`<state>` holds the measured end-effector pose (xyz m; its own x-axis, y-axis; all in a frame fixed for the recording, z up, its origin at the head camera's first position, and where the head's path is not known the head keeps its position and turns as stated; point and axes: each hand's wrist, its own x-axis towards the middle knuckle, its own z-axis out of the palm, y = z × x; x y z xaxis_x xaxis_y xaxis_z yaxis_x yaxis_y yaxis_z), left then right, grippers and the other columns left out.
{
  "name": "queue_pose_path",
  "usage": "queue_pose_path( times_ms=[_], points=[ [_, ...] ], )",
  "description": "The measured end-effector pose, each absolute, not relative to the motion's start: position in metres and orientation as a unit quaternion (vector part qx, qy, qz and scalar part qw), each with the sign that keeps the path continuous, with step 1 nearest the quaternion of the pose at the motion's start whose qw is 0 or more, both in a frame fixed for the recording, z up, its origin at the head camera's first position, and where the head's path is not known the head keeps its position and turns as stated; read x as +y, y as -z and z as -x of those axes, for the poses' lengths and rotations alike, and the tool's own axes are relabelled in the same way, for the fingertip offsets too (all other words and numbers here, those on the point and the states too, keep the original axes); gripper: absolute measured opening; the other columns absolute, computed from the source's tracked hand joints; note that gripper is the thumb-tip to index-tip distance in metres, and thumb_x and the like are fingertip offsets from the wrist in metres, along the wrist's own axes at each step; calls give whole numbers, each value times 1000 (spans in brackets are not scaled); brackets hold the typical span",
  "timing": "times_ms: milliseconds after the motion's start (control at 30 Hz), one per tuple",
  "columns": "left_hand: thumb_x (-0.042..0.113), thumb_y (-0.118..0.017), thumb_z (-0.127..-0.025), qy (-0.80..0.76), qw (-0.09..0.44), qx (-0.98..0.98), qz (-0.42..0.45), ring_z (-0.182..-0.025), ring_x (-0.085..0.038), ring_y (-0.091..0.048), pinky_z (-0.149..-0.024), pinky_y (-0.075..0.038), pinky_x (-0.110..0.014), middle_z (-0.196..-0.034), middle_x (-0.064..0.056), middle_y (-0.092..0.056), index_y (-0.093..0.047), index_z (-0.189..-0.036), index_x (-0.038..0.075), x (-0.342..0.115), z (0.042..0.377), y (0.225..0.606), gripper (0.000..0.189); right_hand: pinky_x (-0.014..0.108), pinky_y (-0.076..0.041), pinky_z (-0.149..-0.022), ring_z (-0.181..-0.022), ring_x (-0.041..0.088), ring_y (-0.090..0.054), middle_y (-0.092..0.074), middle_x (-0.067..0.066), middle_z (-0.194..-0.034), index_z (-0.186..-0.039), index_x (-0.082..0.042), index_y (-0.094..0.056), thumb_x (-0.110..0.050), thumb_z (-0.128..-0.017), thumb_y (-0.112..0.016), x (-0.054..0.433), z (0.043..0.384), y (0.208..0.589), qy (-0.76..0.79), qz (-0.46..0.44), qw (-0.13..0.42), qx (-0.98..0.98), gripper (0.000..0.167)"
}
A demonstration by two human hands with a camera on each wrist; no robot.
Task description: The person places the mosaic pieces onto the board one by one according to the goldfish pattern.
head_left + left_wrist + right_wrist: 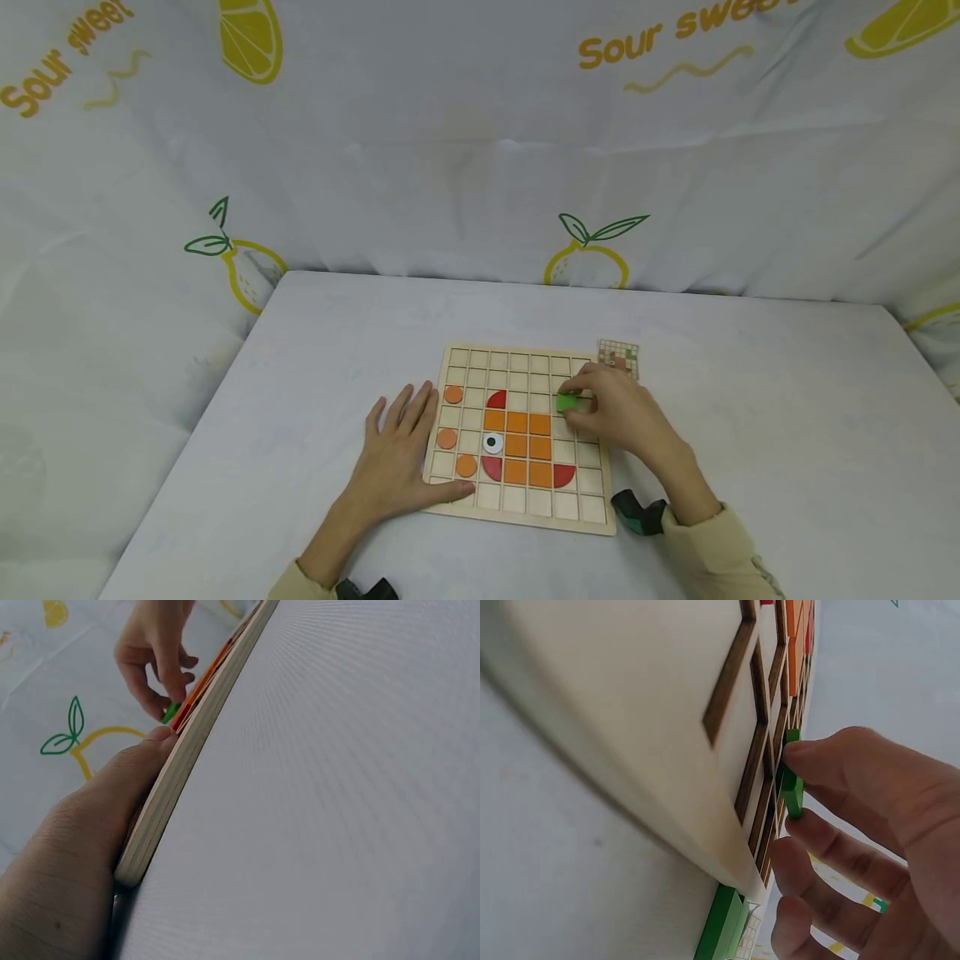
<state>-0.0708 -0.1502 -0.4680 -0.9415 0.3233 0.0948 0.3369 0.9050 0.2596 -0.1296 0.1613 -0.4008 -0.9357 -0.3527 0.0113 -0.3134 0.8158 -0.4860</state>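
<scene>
A wooden grid board (525, 522) lies on the table. Between thumb and fingers, my right hand (618, 408) pinches a green tile (792, 784) over the board's right side, close to the grid cells. Fingers spread, my left hand (397, 462) rests at the left edge, its thumb across the lower left corner. Orange square tiles (517, 447) form a block mid-board, with a white eye tile (492, 442) to their left. Red quarter-circle tiles (564, 476) sit around the block. Orange discs (447, 438) occupy cells near the left hand.
A small printed grid card (630, 351) lies at the board's far right corner, partly covered by my right hand. Another green piece (718, 922) rests beside the board's edge in the right wrist view. Behind the white table (787, 375) hangs a lemon-print cloth (450, 167).
</scene>
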Motion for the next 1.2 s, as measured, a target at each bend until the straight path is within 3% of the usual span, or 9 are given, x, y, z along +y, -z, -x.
queue_pose_path(
  times_ms=[67,167,233,300,733,1000,1100,1200],
  points=[
    [86,-66,-67,136,25,-976,169,-158,-32,-20,-123,-12,-65,-171,-8,-25,-26,-163,9,-150,71,468,129,67,-32,-116,-82,15,-56,-73,3,-96,-104,-6,-80,-7,-82,-80,161,130,401,253,180,45,950,22],
    [85,-66,-67,135,26,-976,168,-158,-32,-20,-123,-12,-64,-171,-7,-25,-25,-163,9,-150,71,468,129,46,-52,-93,-77,12,-52,-72,3,-95,-106,-5,-80,-8,-83,-80,161,131,402,258,189,56,946,23],
    [85,-66,-67,134,25,-976,168,-158,-32,-19,-123,-12,-64,-172,-7,-25,-25,-163,9,-151,71,470,129,32,-49,-74,-74,12,-50,-72,3,-95,-107,-4,-79,-10,-85,-81,162,131,403,263,194,65,943,23],
    [85,-66,-68,134,25,-976,168,-158,-32,-19,-123,-12,-64,-172,-7,-24,-24,-163,10,-151,71,470,129,24,-41,-63,-74,11,-50,-72,2,-96,-108,-5,-79,-12,-86,-81,162,131,403,265,194,72,942,23],
    [86,-65,-68,135,23,-976,167,-158,-32,-19,-123,-11,-64,-172,-6,-24,-24,-163,10,-150,70,471,129,23,-38,-60,-73,12,-49,-71,1,-96,-107,-8,-80,-12,-87,-80,162,129,403,266,190,80,942,21],
    [85,-65,-68,137,23,-975,171,-159,-32,-19,-123,-11,-64,-172,-6,-23,-24,-163,10,-151,71,471,129,27,-41,-62,-71,13,-51,-71,6,-106,-113,-9,-77,-15,-87,-78,167,123,397,259,158,75,950,26],
    [85,-65,-68,137,23,-975,172,-159,-32,-19,-123,-11,-64,-172,-7,-23,-24,-163,9,-151,71,470,128,30,-44,-62,-83,24,-66,-72,9,-109,-112,-9,-77,-15,-87,-77,174,120,395,253,149,60,954,25],
    [84,-66,-68,139,25,-975,172,-158,-33,-19,-123,-12,-64,-172,-7,-24,-25,-163,9,-151,71,469,128,30,-46,-64,-102,37,-70,-73,17,-121,-109,-10,-77,-15,-87,-78,183,119,393,245,144,53,957,23]
  ],
)
